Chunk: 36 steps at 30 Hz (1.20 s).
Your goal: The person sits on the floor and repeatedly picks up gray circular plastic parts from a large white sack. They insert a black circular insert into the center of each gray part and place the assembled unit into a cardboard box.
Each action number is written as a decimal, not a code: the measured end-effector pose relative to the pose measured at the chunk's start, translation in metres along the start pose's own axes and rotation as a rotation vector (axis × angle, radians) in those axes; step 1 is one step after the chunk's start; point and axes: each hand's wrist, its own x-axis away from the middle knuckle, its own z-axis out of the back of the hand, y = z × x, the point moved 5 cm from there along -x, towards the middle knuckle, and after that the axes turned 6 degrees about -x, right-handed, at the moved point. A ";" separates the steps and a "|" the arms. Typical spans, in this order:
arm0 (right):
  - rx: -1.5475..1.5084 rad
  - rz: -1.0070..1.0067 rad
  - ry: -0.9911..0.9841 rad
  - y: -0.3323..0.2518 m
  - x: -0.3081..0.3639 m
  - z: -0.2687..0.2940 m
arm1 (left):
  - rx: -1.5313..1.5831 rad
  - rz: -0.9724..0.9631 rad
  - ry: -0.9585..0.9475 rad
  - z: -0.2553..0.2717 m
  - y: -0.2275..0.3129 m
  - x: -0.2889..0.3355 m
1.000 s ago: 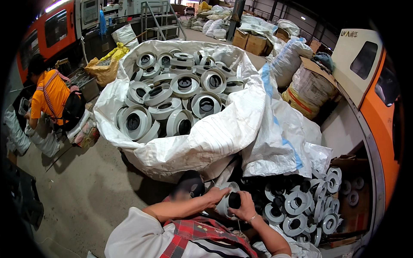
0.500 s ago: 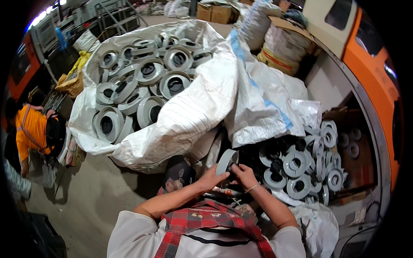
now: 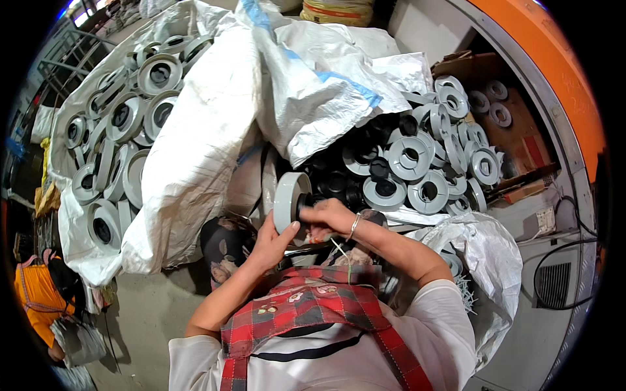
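Observation:
My left hand [image 3: 270,241] grips a grey plastic ring [image 3: 285,199] by its lower edge, thumb on the near side, the ring standing on edge above my lap. A black round insert [image 3: 304,203] pokes out of the ring's right face. Curled fingers of my right hand [image 3: 331,218] are against that insert; they are slightly blurred and their tips partly hidden. Just beyond my hands lies a heap of loose black round pieces [image 3: 336,186]. To the right of it are piled grey rings [image 3: 412,158], some with black centres.
A big white woven sack [image 3: 195,143] at the left holds many grey rings with black centres. A cardboard box [image 3: 521,130] with small grey rings stands far right, by an orange-edged machine [image 3: 554,52]. Another white sack [image 3: 499,274] sits at my right. A person in orange [image 3: 39,293] is far left.
My view has swung to the right and down, so the sack and the person in orange appear farther left. Both hands stay at the same ring and its black insert.

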 end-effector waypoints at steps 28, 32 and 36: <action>1.681 0.113 0.631 -0.011 -0.110 0.238 | -0.657 -0.170 0.130 0.017 0.009 -0.054; 1.239 0.266 0.678 -0.062 -0.060 0.209 | -0.367 0.031 0.115 0.009 -0.039 -0.079; 1.109 0.733 0.428 -0.066 -0.049 0.172 | -0.238 0.147 0.220 0.004 -0.076 -0.099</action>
